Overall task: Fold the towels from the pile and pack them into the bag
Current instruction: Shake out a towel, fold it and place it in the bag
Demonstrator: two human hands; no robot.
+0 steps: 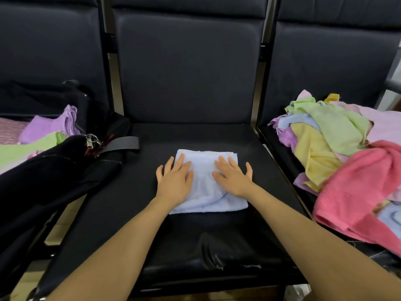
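A folded light-blue towel point(208, 181) was laid at the middle of the centre seat point(260, 170), pressed flat by the left hand point(174, 180) and right hand point(233, 178), fingers straight and spread. The towel pile point(338, 148) was heaped on the right seat, the open black bag point(65, 170) on the left.

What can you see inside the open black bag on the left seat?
Inside the black bag lie a folded purple towel and a green towel, with something pink at the far left. Anything beneath them is covered.

fluffy terry towel point(206, 187), matt leatherette seat point(217, 240), soft cloth bag point(54, 181)
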